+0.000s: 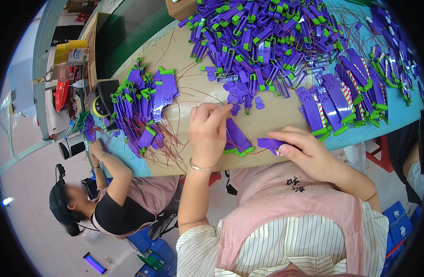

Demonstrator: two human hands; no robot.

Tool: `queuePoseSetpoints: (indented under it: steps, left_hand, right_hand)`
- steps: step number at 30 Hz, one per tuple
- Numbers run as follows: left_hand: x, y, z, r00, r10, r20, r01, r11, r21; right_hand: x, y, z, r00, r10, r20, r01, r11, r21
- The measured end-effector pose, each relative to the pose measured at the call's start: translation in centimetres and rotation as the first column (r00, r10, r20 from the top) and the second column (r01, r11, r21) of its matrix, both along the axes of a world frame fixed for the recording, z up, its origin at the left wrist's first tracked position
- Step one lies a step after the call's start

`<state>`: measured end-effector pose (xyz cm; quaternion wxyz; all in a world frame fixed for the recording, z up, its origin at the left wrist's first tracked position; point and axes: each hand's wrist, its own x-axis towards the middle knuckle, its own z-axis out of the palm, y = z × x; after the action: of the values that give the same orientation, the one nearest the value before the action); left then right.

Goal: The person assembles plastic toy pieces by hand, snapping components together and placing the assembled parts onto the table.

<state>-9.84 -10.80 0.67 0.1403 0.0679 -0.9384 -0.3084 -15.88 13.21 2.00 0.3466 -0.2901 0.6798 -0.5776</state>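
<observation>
At table edge, a purple plastic part (269, 144) is pinched in the right hand (309, 154); the left hand (207, 131) is curled over another (237, 136). Parts judged light, stiff, best gripped by flat sides.

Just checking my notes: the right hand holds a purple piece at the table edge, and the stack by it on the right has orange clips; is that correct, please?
Nearly: the head view shows the right hand holding a purple piece at the table edge, but the stack to its right has green clips, not orange.
</observation>
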Motion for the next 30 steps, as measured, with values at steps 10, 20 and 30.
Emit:
queuePoseSetpoints:
  steps: [10, 20, 30]
  left_hand:
    - [0.1, 2.6, -0.6, 0.991, 0.135, -0.006, -0.123, 0.917, 0.38]
    - [1.8, 7.4, 1.9, 0.996, -0.084, -0.011, 0.081, 0.895, 0.438]
    - [1.1, 7.8, 1.8, 0.989, -0.145, 0.039, 0.107, 0.865, 0.489]
  right_hand:
    - [0.4, -0.2, 0.1, 0.829, -0.084, 0.553, 0.057, 0.996, 0.065]
    - [0.5, -0.6, 0.6, 0.986, -0.15, -0.068, 0.154, 0.986, 0.068]
    - [0.6, -0.2, -0.2, 0.932, -0.124, -0.34, 0.162, 0.983, 0.086]
